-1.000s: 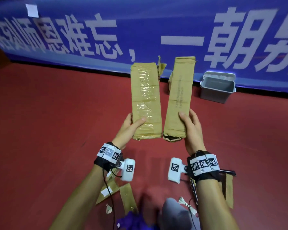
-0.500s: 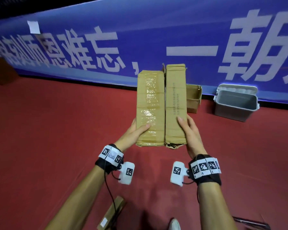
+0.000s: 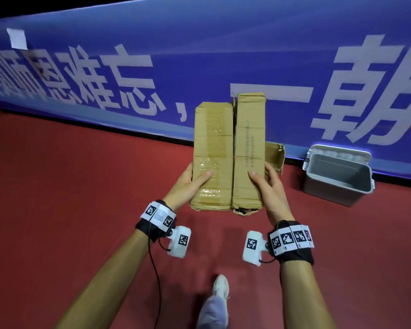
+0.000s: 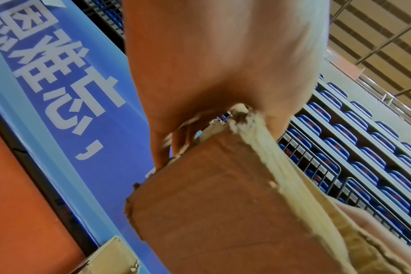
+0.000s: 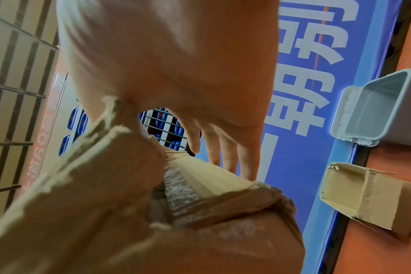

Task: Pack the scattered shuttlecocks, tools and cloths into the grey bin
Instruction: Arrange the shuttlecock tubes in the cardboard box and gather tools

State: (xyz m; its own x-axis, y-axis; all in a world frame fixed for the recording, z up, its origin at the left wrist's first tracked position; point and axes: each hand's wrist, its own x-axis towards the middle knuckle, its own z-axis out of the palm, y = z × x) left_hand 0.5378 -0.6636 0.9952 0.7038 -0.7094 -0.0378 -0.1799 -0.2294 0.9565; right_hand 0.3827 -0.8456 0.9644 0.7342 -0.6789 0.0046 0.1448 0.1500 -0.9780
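The left hand (image 3: 188,184) grips a flattened cardboard piece (image 3: 211,157) near its lower end, thumb laid across the taped front face and fingers (image 4: 167,148) curled behind it. The right hand (image 3: 271,186) grips a second, narrower cardboard piece (image 3: 248,150) the same way — thumb on the printed front, fingers (image 5: 225,152) reaching round the back. The two pieces are held upright side by side in front of the person, their long edges touching; the right one rises a little higher than the left. Their bottom edges are ragged, and the right wrist view shows torn paper and tape there.

The grey bin (image 3: 337,179) sits on the red floor (image 3: 69,210) to the right, against the foot of the blue banner (image 3: 199,55), well apart from the hands. Its lid is flipped open against the banner, and the part of its inside that shows is bare grey. Between the bin and the held cardboard, a small open cardboard box (image 3: 274,157) rests on the floor by the banner — partly hidden behind the right hand in the head view, plain in the right wrist view (image 5: 364,200).

Below the hands, one shoe (image 3: 221,288) and a grey trouser leg of the person show above the floor. Behind the banner, the wrist views show railings and rows of blue seats (image 4: 364,166).
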